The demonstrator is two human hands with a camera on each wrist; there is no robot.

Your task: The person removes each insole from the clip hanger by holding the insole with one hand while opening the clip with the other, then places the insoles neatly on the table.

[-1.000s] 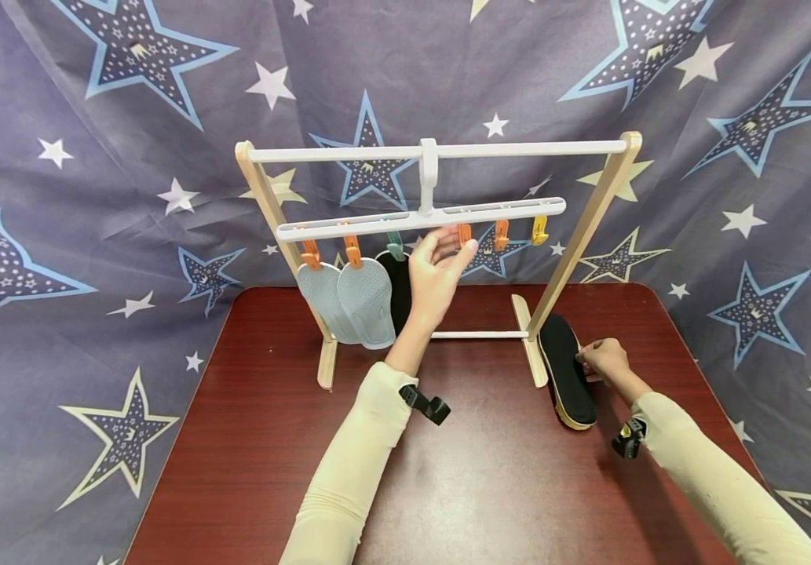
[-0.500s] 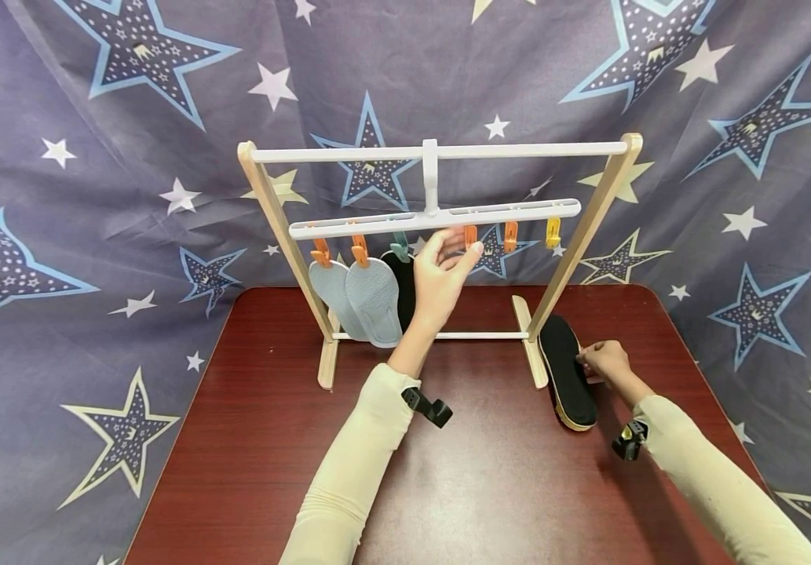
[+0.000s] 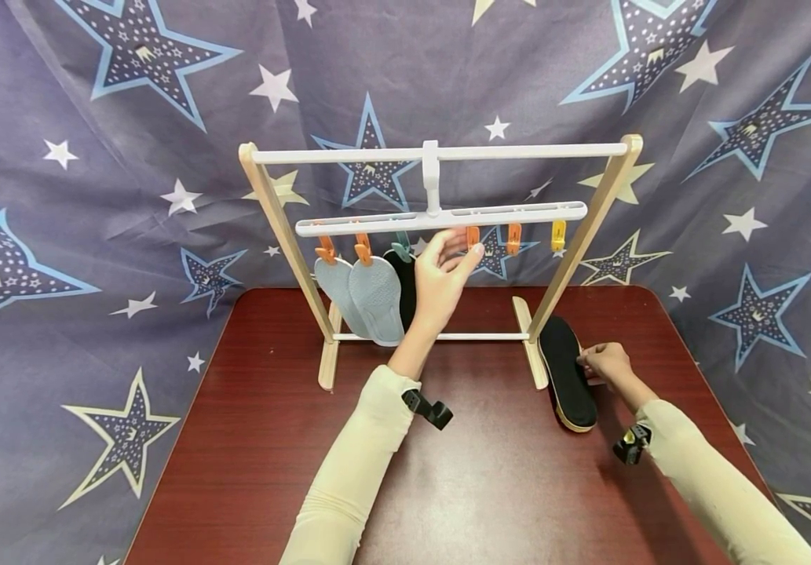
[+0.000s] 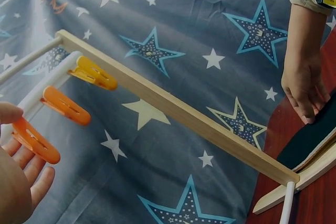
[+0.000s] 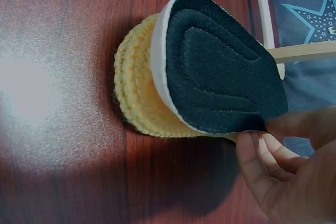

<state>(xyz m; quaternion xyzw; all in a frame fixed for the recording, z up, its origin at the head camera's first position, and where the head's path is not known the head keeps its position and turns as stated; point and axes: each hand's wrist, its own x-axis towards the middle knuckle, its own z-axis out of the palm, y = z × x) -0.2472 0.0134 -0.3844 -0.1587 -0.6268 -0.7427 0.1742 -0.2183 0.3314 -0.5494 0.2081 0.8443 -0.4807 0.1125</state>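
Note:
My left hand pinches an orange clip that hangs from the white hanger bar. Thumb and fingers lie on either side of that clip. To its left, orange clips hold two light grey insoles, and a teal clip holds a black insole, partly behind my hand. Another orange clip and a yellow clip hang at right with nothing in them. On the table, my right hand pinches the edge of a black-topped insole. Under it lies a yellow knitted-looking layer.
A rack with wooden side posts and a white top rail stands on the red-brown table. One wooden foot runs right beside the insole stack. Behind hangs a star-patterned cloth.
The hanger bar, with its clips and hanging insoles, has swung to the right. My left hand has shifted slightly right with the clip. The right hand stays at the insole's edge.

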